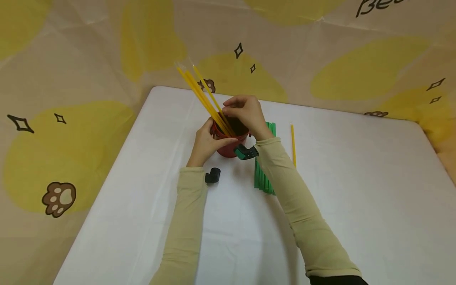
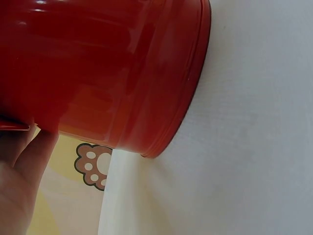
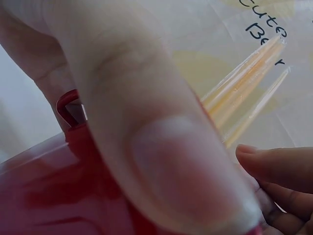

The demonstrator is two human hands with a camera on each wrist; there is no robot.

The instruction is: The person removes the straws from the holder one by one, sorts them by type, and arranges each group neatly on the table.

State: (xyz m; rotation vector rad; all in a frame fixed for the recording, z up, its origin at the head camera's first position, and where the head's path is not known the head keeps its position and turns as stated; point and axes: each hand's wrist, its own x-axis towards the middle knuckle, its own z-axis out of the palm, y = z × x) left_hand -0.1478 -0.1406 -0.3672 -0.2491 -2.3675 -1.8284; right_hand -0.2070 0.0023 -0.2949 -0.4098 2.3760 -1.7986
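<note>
A red bucket point(image 1: 229, 149) stands upright on the white table, several yellow straws in clear wrappers point(image 1: 204, 95) leaning out of it to the left. My left hand point(image 1: 206, 141) grips the bucket's side, its thumb point(image 3: 186, 171) lying across the near rim. Above the far right rim is my right hand point(image 1: 247, 114), fingers bent and fingertips beside a yellow straw point(image 1: 208, 88) that leans slightly apart from the bunch. A gap shows between its thumb and index finger, with no straw seen between them. The straws' lower ends are hidden inside the bucket.
Green straws point(image 1: 263, 180) lie side by side right of the bucket, partly under my right forearm. One yellow straw point(image 1: 293, 143) lies farther right. A printed cloth point(image 1: 285, 59) hangs behind the white table point(image 1: 356, 190).
</note>
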